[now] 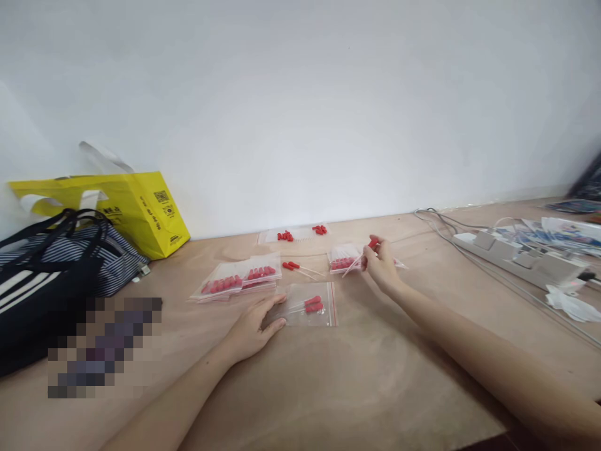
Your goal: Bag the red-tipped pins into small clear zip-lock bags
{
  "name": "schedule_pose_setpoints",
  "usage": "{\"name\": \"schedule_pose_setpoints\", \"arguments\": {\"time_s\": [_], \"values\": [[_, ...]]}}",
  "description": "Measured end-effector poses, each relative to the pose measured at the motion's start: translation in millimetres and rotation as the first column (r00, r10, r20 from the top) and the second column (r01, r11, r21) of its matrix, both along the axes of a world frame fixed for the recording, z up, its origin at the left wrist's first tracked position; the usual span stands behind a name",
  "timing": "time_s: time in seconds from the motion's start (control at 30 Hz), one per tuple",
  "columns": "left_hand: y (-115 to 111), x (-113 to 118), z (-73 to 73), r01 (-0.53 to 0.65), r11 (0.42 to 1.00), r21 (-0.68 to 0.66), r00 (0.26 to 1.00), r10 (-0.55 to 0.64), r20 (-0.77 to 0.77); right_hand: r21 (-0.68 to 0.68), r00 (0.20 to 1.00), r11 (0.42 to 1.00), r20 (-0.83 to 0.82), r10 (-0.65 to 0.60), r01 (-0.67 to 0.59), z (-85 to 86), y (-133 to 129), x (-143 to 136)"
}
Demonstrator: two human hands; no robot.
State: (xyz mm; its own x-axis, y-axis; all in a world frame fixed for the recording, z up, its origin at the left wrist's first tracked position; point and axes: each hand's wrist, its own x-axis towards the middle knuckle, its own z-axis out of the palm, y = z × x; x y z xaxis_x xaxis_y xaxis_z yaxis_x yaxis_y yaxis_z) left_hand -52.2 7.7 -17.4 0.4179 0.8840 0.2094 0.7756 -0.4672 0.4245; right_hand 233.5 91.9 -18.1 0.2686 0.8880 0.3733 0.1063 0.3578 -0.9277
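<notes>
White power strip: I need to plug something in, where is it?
The long white plastic power strip lies at the right of the wooden table, beyond the right hand, beside grey cables.

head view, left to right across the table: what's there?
Striped bag → yellow bag → stacked packets of red-capped pieces → left hand on a clear zip bag → right hand → white power strip.

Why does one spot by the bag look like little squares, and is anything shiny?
In the head view, a patch beside the striped bag is blurred into blocks. Soft, even light; faint shadows under the left hand. The plastic bag it presses gleams slightly; the edges bend.
</notes>
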Motion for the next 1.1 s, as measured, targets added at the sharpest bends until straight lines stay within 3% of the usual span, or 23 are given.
{"name": "schedule_pose_setpoints", "arguments": {"time_s": [0.13, 0.3, 0.47, 0.67, 0.77, 0.93, 1.1], "values": [[0, 2, 3.4, -0.003, 1.000, -0.010, 1.000, 0.003, 0.001, -0.079, 0.995, 0.997, -0.102, -0.001, -0.007, -14.5, -18, 1], [-2, 3, 5.8, -0.019, 0.999, -0.027, 1.000, 0.018, -0.013, -0.072, 0.990, 0.995, -0.127, 0.056, -0.065, -21.4, -24, -17], [-2, 2, 5.8, -0.017, 0.999, -0.028, 1.000, 0.016, -0.016, -0.115, 0.963, 0.988, -0.262, 0.069, -0.102, -22.5, -27, -30], [-2, 2, 4.2, -0.023, 0.999, -0.025, 1.000, 0.023, -0.007, -0.216, 0.883, 0.942, -0.449, 0.138, -0.257, -16.5, -40, -44], [-2, 2, 3.7, -0.028, 0.999, -0.030, 1.000, 0.028, -0.007, -0.215, 0.893, 0.926, -0.399, 0.208, -0.312, -14.8, -47, -48], [-2, 2, 4.6, -0.024, 1.000, -0.020, 1.000, 0.024, -0.016, -0.287, 0.924, 0.880, -0.161, 0.346, -0.380, -15.1, -53, -48], [-2, 2, 5.1, -0.012, 1.000, -0.015, 1.000, 0.011, -0.016, -0.354, 0.895, 0.831, -0.047, 0.443, -0.430, -14.3, -47, -48]]}}
